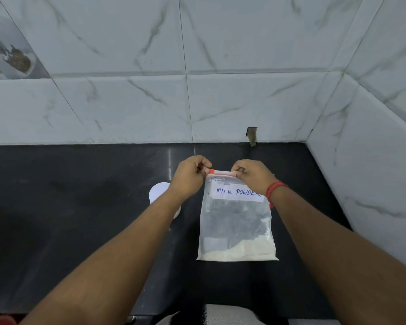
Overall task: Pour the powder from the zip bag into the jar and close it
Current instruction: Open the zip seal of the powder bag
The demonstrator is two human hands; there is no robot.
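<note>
A clear zip bag labelled "MILK POWDER" is held upright over the black counter, with white powder settled along its bottom. My left hand pinches the bag's top left corner beside the orange slider. My right hand pinches the top right end of the zip strip. A white-lidded jar stands on the counter to the left of the bag, mostly hidden behind my left wrist and forearm.
The black counter runs along a marble-tiled wall at the back, and a second tiled wall closes in on the right. A small hole breaks the back wall near the counter.
</note>
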